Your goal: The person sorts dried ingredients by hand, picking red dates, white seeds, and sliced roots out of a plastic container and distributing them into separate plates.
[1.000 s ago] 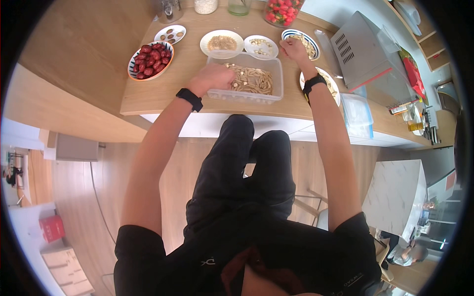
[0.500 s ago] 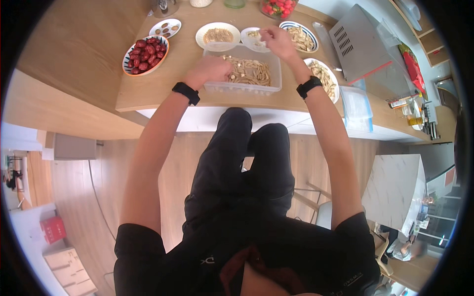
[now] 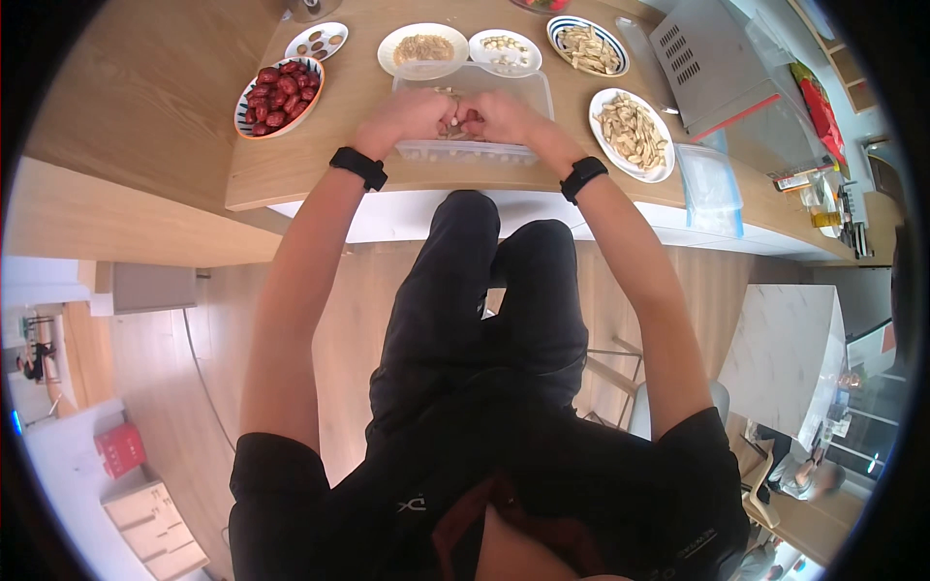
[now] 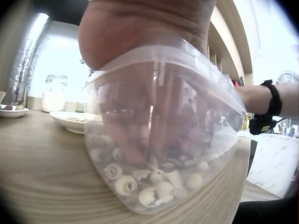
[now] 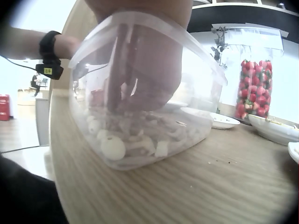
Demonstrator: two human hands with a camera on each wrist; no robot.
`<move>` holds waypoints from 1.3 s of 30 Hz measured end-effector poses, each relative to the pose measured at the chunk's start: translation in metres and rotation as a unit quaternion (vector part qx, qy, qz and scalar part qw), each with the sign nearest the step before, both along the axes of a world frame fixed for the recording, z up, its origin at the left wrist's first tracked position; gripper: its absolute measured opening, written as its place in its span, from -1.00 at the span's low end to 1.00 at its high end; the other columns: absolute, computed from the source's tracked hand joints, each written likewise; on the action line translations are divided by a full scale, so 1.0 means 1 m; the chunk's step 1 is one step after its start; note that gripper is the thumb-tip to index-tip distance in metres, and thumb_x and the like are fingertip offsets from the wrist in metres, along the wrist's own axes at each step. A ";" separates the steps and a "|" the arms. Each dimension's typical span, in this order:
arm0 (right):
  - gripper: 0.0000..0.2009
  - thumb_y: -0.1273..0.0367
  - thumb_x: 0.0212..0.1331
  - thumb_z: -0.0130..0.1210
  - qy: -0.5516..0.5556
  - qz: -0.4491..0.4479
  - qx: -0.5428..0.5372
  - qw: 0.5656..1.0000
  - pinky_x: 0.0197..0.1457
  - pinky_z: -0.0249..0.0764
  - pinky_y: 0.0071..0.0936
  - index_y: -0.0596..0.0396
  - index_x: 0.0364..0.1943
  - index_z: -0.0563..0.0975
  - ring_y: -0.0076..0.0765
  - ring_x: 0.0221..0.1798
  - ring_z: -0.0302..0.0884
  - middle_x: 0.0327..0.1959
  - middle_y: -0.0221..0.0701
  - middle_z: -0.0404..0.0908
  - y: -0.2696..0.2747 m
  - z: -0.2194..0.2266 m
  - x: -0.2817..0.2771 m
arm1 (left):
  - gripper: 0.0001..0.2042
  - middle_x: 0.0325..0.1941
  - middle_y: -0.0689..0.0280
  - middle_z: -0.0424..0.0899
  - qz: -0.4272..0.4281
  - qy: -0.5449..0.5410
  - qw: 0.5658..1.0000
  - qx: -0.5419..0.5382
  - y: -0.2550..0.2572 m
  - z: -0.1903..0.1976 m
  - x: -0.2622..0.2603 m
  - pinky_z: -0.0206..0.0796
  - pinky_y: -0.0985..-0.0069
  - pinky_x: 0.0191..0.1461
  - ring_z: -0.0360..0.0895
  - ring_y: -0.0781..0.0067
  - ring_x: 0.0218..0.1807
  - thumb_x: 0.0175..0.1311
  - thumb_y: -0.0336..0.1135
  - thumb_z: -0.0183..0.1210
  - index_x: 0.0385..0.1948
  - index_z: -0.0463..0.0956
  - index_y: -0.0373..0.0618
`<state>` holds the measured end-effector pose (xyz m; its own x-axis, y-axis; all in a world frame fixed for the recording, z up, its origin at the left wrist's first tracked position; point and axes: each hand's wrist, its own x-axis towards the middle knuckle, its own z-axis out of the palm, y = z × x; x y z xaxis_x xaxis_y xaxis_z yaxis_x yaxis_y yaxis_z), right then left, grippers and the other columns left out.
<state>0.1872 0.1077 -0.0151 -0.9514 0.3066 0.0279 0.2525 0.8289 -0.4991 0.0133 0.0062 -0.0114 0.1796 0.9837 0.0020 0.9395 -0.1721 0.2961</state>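
Note:
Both hands meet inside a clear plastic container at the table's front. Curled fingers of my left hand pinch a small white piece at their tips. Opposite it, my right hand has bent fingers close to the left fingertips; whether it holds something I cannot tell. Through the container wall, the left wrist view shows fingers pointing down among pale pieces, some ring-shaped or round with holes. A round white piece lies against the wall in the right wrist view.
Behind the container stand a plate of tan bits and a dish of white pieces. Dried slices fill a blue-rimmed plate and a white plate at right. Red dates sit left. A strawberry jar stands behind.
My right hand has come from the blue-rimmed plate, past the dish of white pieces, down into the container beside the left hand. My left hand has stayed in the container.

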 end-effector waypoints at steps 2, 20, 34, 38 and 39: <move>-0.85 0.37 0.11 0.23 -0.014 -0.033 0.004 0.999 -0.19 0.50 -0.25 0.07 -0.25 0.61 -0.12 -0.30 0.62 -0.34 -0.22 0.67 0.005 -0.006 0.001 | -0.94 -0.48 0.14 0.62 -0.004 -0.012 1.000 0.020 -0.002 0.005 0.004 0.33 0.17 -0.31 0.57 0.03 -0.33 -0.02 -0.44 0.15 -0.48 0.51 -0.12; -0.59 0.21 0.32 -0.13 -0.044 0.002 -0.253 0.966 0.07 0.44 -0.48 0.01 0.17 0.51 -0.47 0.14 0.48 0.11 -0.41 0.57 0.000 0.033 -0.016 | -0.44 0.09 0.11 0.48 0.009 -0.137 0.970 0.199 -0.008 0.004 0.001 0.39 0.36 0.15 0.51 0.14 0.13 -0.05 -0.80 -0.07 0.09 0.35 -0.14; -0.68 0.42 0.21 -0.09 -0.043 -0.065 -0.313 0.947 -0.07 0.48 -0.51 0.00 0.03 0.54 -0.40 -0.01 0.57 -0.01 -0.48 0.60 0.017 0.037 0.016 | -0.54 -0.04 0.14 0.59 0.011 -0.098 0.992 0.081 -0.006 0.006 0.002 0.38 0.27 0.07 0.50 0.08 0.09 0.00 -0.70 0.01 0.01 0.43 -0.10; -0.67 0.51 0.17 -0.07 -0.039 -0.053 -0.229 0.971 -0.06 0.49 -0.49 0.03 0.01 0.55 -0.38 -0.01 0.58 0.02 -0.44 0.61 0.037 0.031 0.019 | -0.56 -0.04 0.15 0.57 0.010 -0.092 0.990 0.106 -0.003 -0.002 0.003 0.38 0.25 0.03 0.51 0.06 0.04 -0.02 -0.69 0.03 -0.02 0.45 -0.10; -0.67 0.53 0.16 -0.06 -0.052 -0.055 -0.116 0.990 -0.03 0.50 -0.41 0.04 0.02 0.54 -0.33 -0.01 0.59 0.01 -0.39 0.62 0.037 0.032 0.022 | -0.56 -0.04 0.15 0.57 0.007 -0.095 0.990 0.105 -0.002 -0.005 0.002 0.38 0.25 0.03 0.51 0.06 0.04 -0.02 -0.69 0.03 -0.02 0.45 -0.10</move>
